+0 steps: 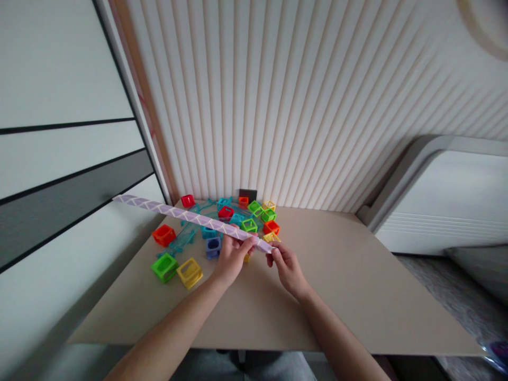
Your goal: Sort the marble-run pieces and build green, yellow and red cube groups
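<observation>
A long, flat lavender strip (198,219) with white crossing lines slants above the table, its far end up at the left. My left hand (235,256) is closed on the strip near its lower end, thumb on top. My right hand (284,265) pinches the very end of the strip between thumb and fingers. Beneath and behind it lie open-sided plastic cubes, among them a blue cube (213,247), a green cube (249,225) and a yellow cube (272,237). My left hand partly hides another yellow piece.
Clear teal track pieces (180,241) lie among the cubes on the beige table (357,286). An orange-red cube (163,235), a green cube (164,267) and a yellow cube (189,273) stand at the left. A dark box (248,194) sits against the ribbed wall (254,106).
</observation>
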`<state>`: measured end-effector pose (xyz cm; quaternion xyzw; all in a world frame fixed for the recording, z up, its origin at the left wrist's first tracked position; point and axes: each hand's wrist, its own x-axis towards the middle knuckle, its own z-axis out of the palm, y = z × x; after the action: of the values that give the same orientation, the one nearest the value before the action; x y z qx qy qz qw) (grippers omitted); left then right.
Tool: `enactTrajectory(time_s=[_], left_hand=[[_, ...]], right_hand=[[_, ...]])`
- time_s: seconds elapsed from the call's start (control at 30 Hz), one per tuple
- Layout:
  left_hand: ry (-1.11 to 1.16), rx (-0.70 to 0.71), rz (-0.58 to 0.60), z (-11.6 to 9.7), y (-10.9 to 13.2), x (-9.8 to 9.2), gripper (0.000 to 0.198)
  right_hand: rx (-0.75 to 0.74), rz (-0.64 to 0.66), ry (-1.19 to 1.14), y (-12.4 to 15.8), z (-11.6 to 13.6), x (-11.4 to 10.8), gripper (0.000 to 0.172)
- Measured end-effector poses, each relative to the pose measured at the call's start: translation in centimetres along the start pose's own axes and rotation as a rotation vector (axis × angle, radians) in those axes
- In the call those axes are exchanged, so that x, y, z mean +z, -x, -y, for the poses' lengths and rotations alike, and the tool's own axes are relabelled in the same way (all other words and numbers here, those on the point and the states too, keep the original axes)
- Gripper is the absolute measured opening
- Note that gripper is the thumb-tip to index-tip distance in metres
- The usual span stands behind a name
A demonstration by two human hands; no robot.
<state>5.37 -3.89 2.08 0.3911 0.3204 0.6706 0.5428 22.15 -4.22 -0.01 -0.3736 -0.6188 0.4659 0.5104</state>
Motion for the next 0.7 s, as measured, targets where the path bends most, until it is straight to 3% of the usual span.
enactTrajectory(time_s=[0.27, 0.43, 0.53, 0.7], left_hand=[[0.140, -0.079, 0.067, 0.0, 0.3, -0.1, 0.060], [0.116, -0.096, 0.186, -0.1, 0.7, 0.2, 0.068], [0.079, -0.113, 0.181, 0.2, 1.0, 0.4, 0.068], [0.042, -0.114, 0.166, 0.1, 1.1, 0.5, 0.067]], right_hand=[[0.087, 0.131, -0.169, 0.0, 0.3, -0.4, 0.053], [0.093, 0.156, -0.217, -0.2, -0.1, -0.2, 0.052], [0.078, 0.206, -0.231, -0.2, 0.0, -0.1, 0.049], [0.040, 0.134, -0.153, -0.2, 0.3, -0.3, 0.050]])
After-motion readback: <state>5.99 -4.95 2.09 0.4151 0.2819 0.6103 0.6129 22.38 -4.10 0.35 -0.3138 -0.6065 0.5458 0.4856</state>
